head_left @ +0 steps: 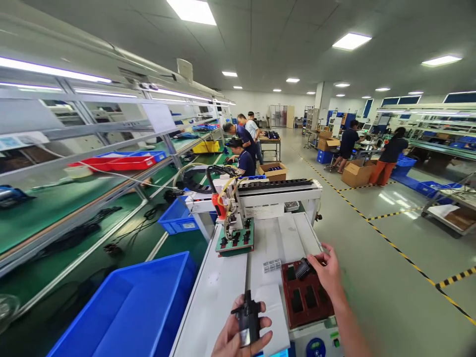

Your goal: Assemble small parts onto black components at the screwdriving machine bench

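In the head view my left hand (232,333) is closed around a black plastic housing (250,317) with a thin tab sticking up; a small light patch shows near its lower end. Between the fingertips of my right hand (329,270) is another black plastic housing (304,268), ribbed and tilted, over the upper part of a dark red fixture tray (291,316). Several dark part-shaped recesses show in that tray. Beyond it, under the red-bodied head of a desktop machine (222,206), a green fixture (241,243) carries several black parts.
A blue bin (122,307) stands to the left, a smaller blue bin (178,218) beyond it. A small silver-grey block (272,266) and a white sheet (273,305) lie by the tray. Control buttons (316,347) sit at the front edge. Co-workers (245,161) stand farther off.
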Tool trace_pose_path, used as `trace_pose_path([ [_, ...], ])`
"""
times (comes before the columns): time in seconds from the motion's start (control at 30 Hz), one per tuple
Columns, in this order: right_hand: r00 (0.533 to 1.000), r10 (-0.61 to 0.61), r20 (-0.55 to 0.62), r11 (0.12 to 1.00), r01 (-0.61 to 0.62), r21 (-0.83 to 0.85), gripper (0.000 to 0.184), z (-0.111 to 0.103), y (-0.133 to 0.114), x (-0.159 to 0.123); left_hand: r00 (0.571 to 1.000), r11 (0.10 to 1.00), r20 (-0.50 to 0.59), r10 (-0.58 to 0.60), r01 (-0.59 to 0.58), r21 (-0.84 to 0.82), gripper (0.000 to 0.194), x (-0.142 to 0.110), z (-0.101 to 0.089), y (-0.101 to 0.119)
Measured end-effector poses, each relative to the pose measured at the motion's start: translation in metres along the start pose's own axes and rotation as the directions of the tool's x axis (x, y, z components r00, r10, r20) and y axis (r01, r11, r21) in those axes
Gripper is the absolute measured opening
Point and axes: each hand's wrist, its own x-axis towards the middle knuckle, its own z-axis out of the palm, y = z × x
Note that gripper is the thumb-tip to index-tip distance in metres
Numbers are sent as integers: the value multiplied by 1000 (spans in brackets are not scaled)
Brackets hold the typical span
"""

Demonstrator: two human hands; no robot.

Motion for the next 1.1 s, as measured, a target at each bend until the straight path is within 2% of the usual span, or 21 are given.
trace_pose_path([
  [0.07,997,41,62,983,-52,177,77,2,-30,-12,994,999,-112,-13,9,-36,43,7,5,-5],
  [0.17,983,66,172,936,-121,330,74,4,-66,-29,979,1000,-202,12,-11,6,51,17,10,-13],
  [0.27,967,68,246,913,-160,376,71,5,-88,-42,984,997,-175,25,-12,76,49,24,11,-21],
  [0.33,957,76,282,897,-189,399,70,7,-97,-48,988,993,-154,30,-12,118,43,26,10,-24],
  [0.43,932,79,353,854,-245,458,67,11,-107,-58,985,965,-146,93,-53,255,47,27,10,-27],
  [0.53,876,37,482,792,-319,520,62,20,-112,-68,974,882,-122,190,-115,457,58,25,8,-28],
  [0.6,819,8,574,748,-386,540,59,26,-114,-75,965,816,-89,248,-159,555,65,23,5,-31],
  [0.67,763,-24,646,718,-436,542,57,32,-114,-81,949,772,-81,304,-195,605,74,19,1,-35],
  [0.73,729,-61,682,730,-433,528,52,36,-114,-85,920,739,-112,375,-224,636,82,14,-2,-37],
  [0.8,748,-74,659,799,-351,488,42,38,-113,-88,885,694,-109,452,-272,667,82,9,-3,-35],
  [0.9,867,-71,493,913,-142,382,32,39,-110,-95,871,599,11,492,-348,722,70,7,0,-22],
  [0.97,936,-90,342,946,-27,323,27,38,-107,-100,862,537,74,502,-378,754,60,8,3,-11],
  [1.03,953,-99,288,955,10,295,27,35,-106,-107,851,493,74,519,-369,788,56,10,7,-3],
  [1.1,927,-68,370,956,-47,291,31,33,-108,-112,845,476,33,534,-333,814,56,11,11,1],
])
